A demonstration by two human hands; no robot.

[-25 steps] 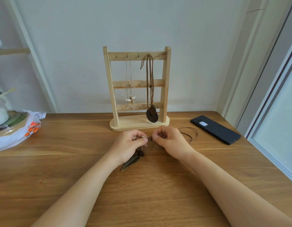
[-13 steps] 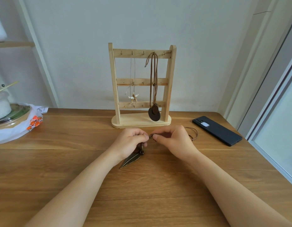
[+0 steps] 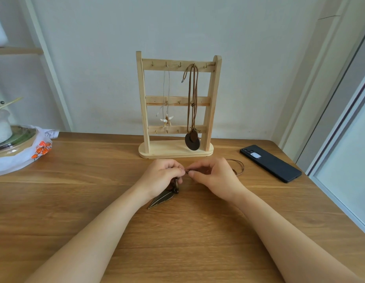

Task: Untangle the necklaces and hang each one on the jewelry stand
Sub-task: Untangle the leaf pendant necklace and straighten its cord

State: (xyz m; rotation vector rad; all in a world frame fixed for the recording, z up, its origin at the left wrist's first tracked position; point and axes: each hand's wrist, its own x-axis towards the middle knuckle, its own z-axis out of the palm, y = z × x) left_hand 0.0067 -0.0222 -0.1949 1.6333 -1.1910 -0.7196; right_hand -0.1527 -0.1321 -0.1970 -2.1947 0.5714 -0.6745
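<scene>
Risk noted: a hard outward tug is likely tightening the tangle in the thin brown cord necklace (image 3: pixel 239 167), or dragging its dark metal leaf pendant (image 3: pixel 161 200) across the wooden bench (image 3: pixel 85 201).

The left hand (image 3: pixel 163 177) and right hand (image 3: pixel 213 179) are pinching the cord between nearly touching fingers (image 3: pixel 198 167). The pendant is lying under the left hand, and slack cord is looping behind the right, near the pale wooden jewelry stand (image 3: pixel 212 99).

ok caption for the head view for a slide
Left hand and right hand pinch the leaf-pendant necklace before the jewelry stand.
</scene>
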